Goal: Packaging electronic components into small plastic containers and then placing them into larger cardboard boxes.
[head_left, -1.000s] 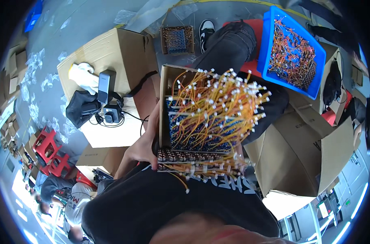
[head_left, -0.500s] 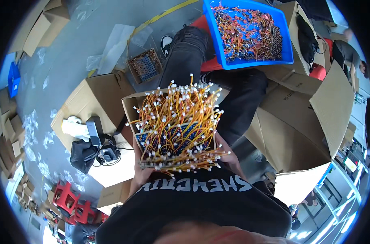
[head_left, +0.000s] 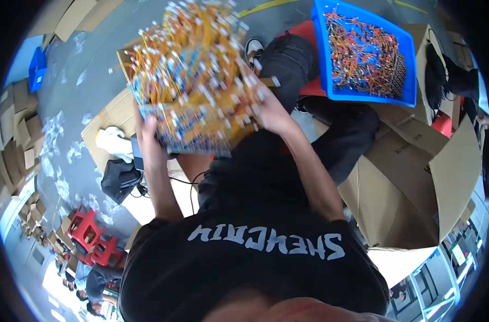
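A cardboard box [head_left: 124, 68], packed with orange and yellow wires [head_left: 174, 70] tipped with white connectors, is carried between my two hands above the floor. My left hand [head_left: 149, 129] is closed on its near left side, the thumb showing against the wall. On the right side, my right hand [head_left: 267, 107] grips the box, its fingers partly hidden by the wires. Bluish and metallic parts show among the wires, but motion blurs them. Both forearms stretch forward and the box looks tilted.
At the upper right stands a blue tub [head_left: 370, 99] holding more wired parts. A big open carton [head_left: 397, 188] is on my right. A white glove [head_left: 114, 143] and a black pouch [head_left: 120, 181] lie on a carton at left. Red stools [head_left: 86, 231] stand farther left, near people [head_left: 100, 282].
The wire-filled box has moved from close to my chest, forward and to the left, with both hands on it. It now covers the small parts box on the floor.
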{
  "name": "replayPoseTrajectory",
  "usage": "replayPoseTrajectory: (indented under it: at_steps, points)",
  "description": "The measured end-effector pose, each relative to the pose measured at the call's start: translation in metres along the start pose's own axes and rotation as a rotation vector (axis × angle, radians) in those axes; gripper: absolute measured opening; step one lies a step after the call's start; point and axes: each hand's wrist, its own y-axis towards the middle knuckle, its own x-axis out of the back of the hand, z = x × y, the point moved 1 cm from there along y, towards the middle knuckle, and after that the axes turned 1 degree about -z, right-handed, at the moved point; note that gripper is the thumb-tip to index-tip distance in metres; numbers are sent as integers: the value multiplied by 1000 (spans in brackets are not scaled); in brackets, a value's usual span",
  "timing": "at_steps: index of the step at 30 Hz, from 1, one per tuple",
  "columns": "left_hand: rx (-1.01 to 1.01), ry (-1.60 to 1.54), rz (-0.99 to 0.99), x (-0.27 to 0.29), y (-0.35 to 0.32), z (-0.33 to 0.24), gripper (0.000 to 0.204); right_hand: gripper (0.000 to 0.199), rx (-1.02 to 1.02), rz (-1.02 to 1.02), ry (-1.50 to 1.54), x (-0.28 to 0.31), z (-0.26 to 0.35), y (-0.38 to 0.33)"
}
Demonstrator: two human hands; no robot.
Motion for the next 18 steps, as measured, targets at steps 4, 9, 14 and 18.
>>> replayPoseTrajectory:
  at_steps: [4, 9, 14, 18]
  points:
    - [-46, -134, -71, -3, 101, 27, 64, 61, 98, -23, -217, 17, -45, 128]
    - [-183, 98, -184, -11, 215, 88, 57, 59, -37, 119, -678, 63, -117, 253]
    - [-54, 40, -207, 34, 301, 184, 54, 50, -287, 134, -821, 72, -216, 317]
    - [38, 99, -181, 15, 360, 253, 53, 59, -413, 57, -782, 134, -308, 337]
